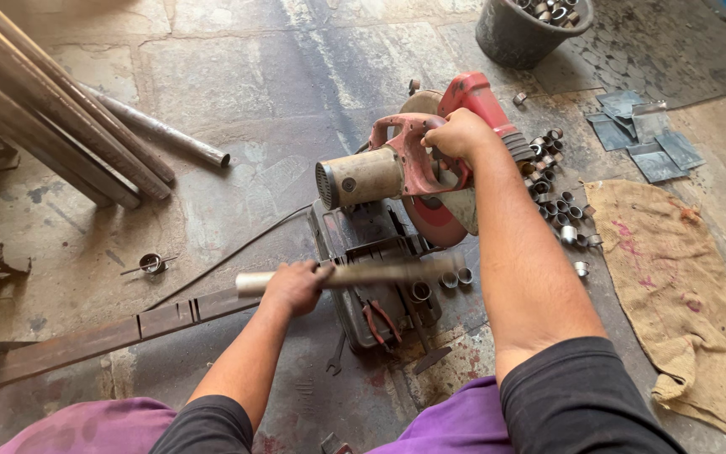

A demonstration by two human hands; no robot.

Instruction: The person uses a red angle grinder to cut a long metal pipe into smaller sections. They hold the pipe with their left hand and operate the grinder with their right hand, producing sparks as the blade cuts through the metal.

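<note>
A red chop saw (418, 160) with a dusty motor housing stands on its dark base (355, 240) on the floor. My right hand (455, 134) is closed around the saw's red handle, with the blade raised. My left hand (294, 287) grips a short metal pipe (355, 275) that lies across the saw base under the blade. Several short cut pipe rings (558, 210) lie on the floor to the right of the saw, and two more rings (455, 277) sit by the pipe's right end.
Long metal pipes (60, 118) lean in at the upper left. A flat steel bar (111, 332) lies left of the saw. A dark bucket (527, 29) holding cut rings stands at the top. A burlap sack (682, 294) and grey metal sheets (644, 134) lie at right.
</note>
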